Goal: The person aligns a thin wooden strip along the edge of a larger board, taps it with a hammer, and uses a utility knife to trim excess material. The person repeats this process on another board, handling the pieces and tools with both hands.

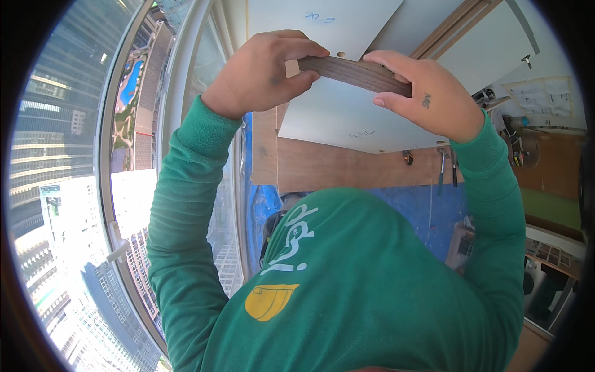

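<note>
Both arms are raised in green sleeves, holding a short brown wood-grain strip (356,74) between them. My left hand (266,71) pinches its left end with thumb and fingers. At the other end, my right hand (424,93) grips the strip, thumb below and fingers above. The strip slopes slightly down to the right, in front of a white panel (338,121) with handwritten marks and a round hole near its edge. Whether the strip touches the panel, I cannot tell.
Below the panel runs a wooden board (347,164), with a hammer (442,170) at its right. Blue sheeting (403,208) covers the floor. A window with a handle (116,242) stands close on the left. Another white panel (489,53) and brown strips (455,28) are at upper right.
</note>
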`<state>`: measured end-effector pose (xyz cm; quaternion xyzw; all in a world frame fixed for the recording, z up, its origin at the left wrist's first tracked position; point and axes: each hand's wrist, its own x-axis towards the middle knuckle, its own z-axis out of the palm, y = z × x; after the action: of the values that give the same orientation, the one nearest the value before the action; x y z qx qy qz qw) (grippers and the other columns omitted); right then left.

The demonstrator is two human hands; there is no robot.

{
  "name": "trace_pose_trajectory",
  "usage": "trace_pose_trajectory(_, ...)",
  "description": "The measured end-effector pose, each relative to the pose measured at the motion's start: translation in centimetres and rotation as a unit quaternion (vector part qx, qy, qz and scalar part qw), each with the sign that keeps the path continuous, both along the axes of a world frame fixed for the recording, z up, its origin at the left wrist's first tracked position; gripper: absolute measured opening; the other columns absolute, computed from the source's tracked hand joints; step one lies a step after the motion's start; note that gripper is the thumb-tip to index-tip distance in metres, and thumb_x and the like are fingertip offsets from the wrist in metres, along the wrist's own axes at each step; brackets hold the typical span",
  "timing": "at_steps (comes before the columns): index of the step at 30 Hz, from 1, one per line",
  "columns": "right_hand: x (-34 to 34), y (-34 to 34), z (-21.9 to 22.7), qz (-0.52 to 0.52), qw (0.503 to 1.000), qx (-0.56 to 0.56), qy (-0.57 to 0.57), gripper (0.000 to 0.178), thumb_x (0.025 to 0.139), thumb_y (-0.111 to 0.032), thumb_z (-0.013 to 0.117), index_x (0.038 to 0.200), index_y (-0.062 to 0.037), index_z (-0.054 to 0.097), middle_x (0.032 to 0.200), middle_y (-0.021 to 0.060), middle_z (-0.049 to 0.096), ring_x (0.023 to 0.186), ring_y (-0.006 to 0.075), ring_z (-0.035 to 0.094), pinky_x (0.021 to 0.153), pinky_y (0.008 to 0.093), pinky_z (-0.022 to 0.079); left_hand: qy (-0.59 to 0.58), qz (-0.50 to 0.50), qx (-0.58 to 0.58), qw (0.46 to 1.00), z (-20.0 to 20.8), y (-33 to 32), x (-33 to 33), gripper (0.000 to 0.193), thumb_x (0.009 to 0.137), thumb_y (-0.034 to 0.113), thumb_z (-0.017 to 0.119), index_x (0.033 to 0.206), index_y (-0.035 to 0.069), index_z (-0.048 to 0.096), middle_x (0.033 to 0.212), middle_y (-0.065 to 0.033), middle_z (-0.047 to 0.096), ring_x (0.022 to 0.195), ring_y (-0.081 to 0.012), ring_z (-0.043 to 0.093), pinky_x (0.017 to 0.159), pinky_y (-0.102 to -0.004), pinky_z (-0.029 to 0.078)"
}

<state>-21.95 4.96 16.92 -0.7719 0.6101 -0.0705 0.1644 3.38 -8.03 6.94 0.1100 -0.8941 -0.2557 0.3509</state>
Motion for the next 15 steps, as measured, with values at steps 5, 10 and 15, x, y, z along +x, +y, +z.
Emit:
trace_pose_trajectory(5, -2.2, 2.0, 0.3, -0.088, 0.993, 0.061, -0.05, 0.051, 0.094, -0.032, 0.081, 0.132, -0.0012, 0.066, 0.097, 0.0191, 0.073, 0.084, 0.0278, 0.069, 0.078, 0.0399, 0.054, 0.013, -0.002, 0.007, 1.0, -0.2, -0.2, -0.1, 0.032, 0.087, 0.002, 0.079, 0.119, -0.001, 0.075, 0.098, -0.0165, 0.074, 0.088, -0.0304, 0.074, 0.083, -0.0404, 0.06)
trace_pose_trajectory(10, -3.3, 2.7, 1.1, -0.135, 0.989, 0.059, -0.021, 0.048, 0.093, -0.033, 0.083, 0.122, 0.003, 0.071, 0.097, 0.0178, 0.074, 0.085, 0.0256, 0.069, 0.08, 0.039, 0.055, -0.001, 0.012, 0.005, 1.0, 0.2, -0.1, -0.1, 0.032, 0.087, 0.003, 0.079, 0.119, 0.0, 0.076, 0.099, -0.0165, 0.074, 0.091, -0.0304, 0.074, 0.084, -0.0404, 0.059)
trace_pose_trajectory(15, -3.3, 3.1, -0.7, -0.127, 0.991, -0.03, -0.027, 0.047, 0.092, -0.034, 0.084, 0.118, 0.0047, 0.074, 0.104, 0.0215, 0.077, 0.091, 0.0323, 0.073, 0.084, 0.0389, 0.058, -0.009, 0.008, 0.02, 1.0, 0.2, -0.1, 0.0, 0.033, 0.086, 0.004, 0.079, 0.119, 0.0, 0.077, 0.102, -0.0161, 0.075, 0.093, -0.0313, 0.074, 0.087, -0.0402, 0.058)
